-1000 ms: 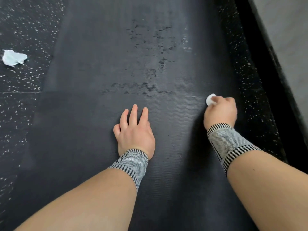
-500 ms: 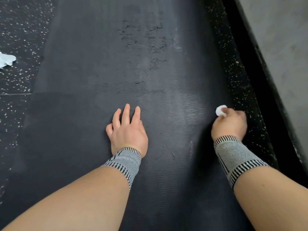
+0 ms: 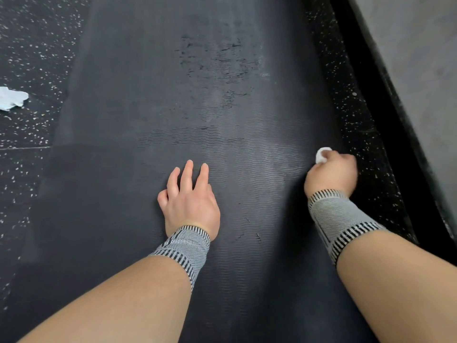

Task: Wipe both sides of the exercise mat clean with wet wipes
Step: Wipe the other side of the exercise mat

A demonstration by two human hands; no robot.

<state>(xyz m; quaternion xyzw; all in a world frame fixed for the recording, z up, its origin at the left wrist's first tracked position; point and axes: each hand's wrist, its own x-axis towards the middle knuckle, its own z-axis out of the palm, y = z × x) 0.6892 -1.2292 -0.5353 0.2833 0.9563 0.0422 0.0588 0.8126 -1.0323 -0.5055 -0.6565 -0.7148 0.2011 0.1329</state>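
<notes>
A dark grey ribbed exercise mat [image 3: 153, 78] lies flat on the floor and runs away from me. Darker wet streaks [image 3: 222, 60] mark its far middle part. My left hand [image 3: 189, 199] rests flat on the mat near its middle, fingers straight and slightly spread. My right hand [image 3: 332, 173] is curled round a small balled white wet wipe [image 3: 321, 154] and presses it on the mat close to the right edge. Both wrists wear grey striped bands.
A crumpled white wipe [image 3: 12, 97] lies on the black speckled floor [image 3: 27, 45] left of the mat. A narrow strip of speckled floor, then a black baseboard [image 3: 385, 115] and a grey wall [image 3: 420, 53], run along the right side.
My right hand with the wipe moved along the mat's right edge, a little toward me and then slightly back. My left hand stayed flat on the mat. The view shifted slightly.
</notes>
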